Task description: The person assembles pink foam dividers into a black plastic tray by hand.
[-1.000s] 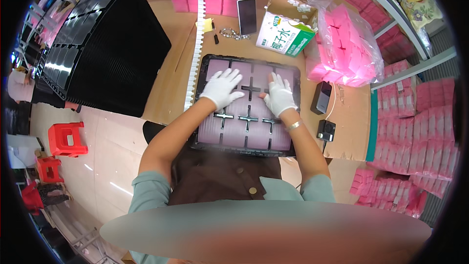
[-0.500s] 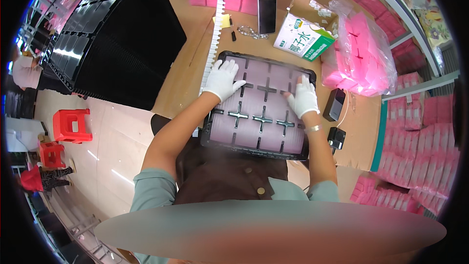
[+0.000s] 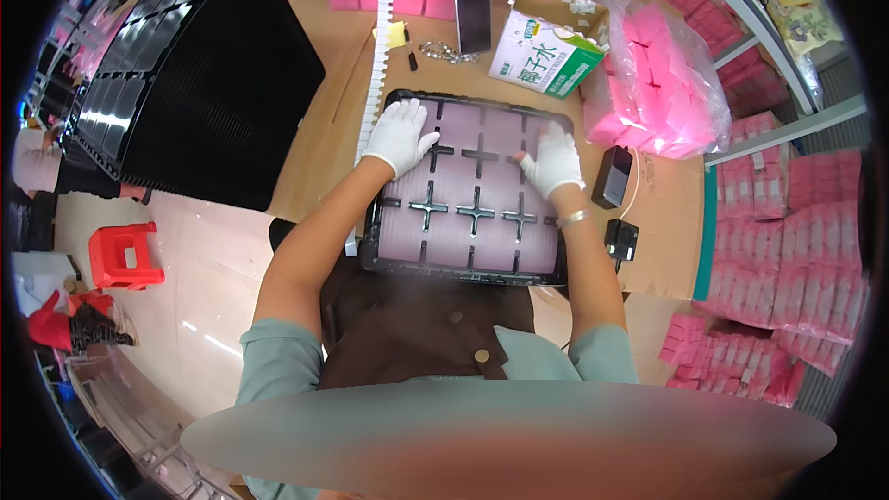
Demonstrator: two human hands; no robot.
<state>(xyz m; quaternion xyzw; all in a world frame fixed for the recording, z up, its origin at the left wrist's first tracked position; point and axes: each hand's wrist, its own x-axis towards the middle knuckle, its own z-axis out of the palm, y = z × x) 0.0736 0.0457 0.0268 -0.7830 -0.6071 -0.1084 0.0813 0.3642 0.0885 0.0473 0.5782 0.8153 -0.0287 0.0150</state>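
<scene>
Gloves, white and soft: left hand (image 3: 400,134) and right hand (image 3: 553,159) flat, grip wide, pressing smooth pink sheets in black ribbed tray (image 3: 463,270), long axis 12-to-6 on desk (image 3: 319,153).

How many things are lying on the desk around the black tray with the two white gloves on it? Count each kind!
Phone: 1
Green and white carton: 1
Clear bag of pink packs: 1
Yellow note: 1
Black chargers: 2
Total: 6
The left hand and right hand both rest on the tray.
</scene>
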